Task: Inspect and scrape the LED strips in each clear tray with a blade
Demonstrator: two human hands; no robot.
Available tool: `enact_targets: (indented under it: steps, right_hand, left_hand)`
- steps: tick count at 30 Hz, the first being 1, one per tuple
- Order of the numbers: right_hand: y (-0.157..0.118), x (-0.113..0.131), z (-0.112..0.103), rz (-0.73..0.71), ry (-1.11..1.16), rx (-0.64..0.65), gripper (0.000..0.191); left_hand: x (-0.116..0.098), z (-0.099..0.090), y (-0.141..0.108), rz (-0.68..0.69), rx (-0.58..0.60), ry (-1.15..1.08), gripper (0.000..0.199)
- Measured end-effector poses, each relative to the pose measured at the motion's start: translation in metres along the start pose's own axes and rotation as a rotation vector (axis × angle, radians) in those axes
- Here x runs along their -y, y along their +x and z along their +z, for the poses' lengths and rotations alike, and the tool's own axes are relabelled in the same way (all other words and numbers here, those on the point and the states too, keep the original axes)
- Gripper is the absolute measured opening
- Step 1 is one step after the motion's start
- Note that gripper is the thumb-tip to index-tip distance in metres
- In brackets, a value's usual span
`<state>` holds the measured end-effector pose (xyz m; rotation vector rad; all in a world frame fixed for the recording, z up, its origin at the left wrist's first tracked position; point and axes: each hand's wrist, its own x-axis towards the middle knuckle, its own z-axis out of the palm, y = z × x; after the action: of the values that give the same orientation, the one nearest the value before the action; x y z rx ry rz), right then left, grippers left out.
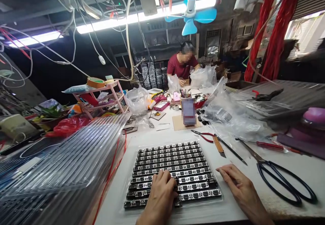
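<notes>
A clear plastic tray (222, 198) lies on the white table before me, filled with rows of small black connectors with silver metal faces (195, 167). My left hand (162, 192) is over the lower middle of these rows, fingers curled down and closed around connectors there; the palm hides part of the rows, and I cannot tell how many pieces it grips. Just off the tray's right edge, my right hand (237, 184) rests near the table, index finger stretched toward the tray and the other fingers loosely bent. Nothing shows in it.
Large scissors (276, 174), a red screwdriver (269, 146), a wooden-handled knife (218, 146) and red-handled pliers (204, 135) lie at right. Stacked clear trays (83, 150) fill the left. Behind stand a phone (189, 111) and plastic bags (228, 113); a person (181, 62) works across the table.
</notes>
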<state>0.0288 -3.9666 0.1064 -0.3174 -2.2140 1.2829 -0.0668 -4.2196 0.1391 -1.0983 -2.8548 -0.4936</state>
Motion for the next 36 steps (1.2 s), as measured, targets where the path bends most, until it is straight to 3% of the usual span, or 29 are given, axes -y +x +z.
enact_targets:
  steps: [6, 11, 17, 24, 29, 36]
  right_hand:
    - [0.001, 0.001, -0.001, 0.03, -0.004, 0.073, 0.03]
    - [0.0, -0.001, -0.002, 0.001, -0.012, 0.033, 0.032]
    - [-0.001, 0.003, -0.003, 0.007, -0.01, 0.05, 0.032]
    - [-0.001, 0.005, -0.004, 0.02, -0.014, 0.044, 0.036]
    - [-0.003, -0.002, -0.002, 0.029, -0.02, 0.047, 0.034]
    - [-0.003, -0.003, -0.001, 0.035, -0.011, 0.065, 0.033]
  left_hand:
    - [0.001, 0.001, -0.002, 0.02, -0.038, -0.072, 0.022]
    - [0.005, -0.001, -0.003, 0.044, 0.022, -0.124, 0.02]
    - [0.001, 0.004, -0.003, 0.051, -0.073, 0.028, 0.018]
    - [-0.005, -0.013, 0.001, 0.079, 0.098, 0.016, 0.017]
    - [-0.004, -0.024, 0.009, 0.03, 0.033, 0.046, 0.02]
    - [-0.004, -0.022, 0.018, 0.023, 0.074, 0.123, 0.015]
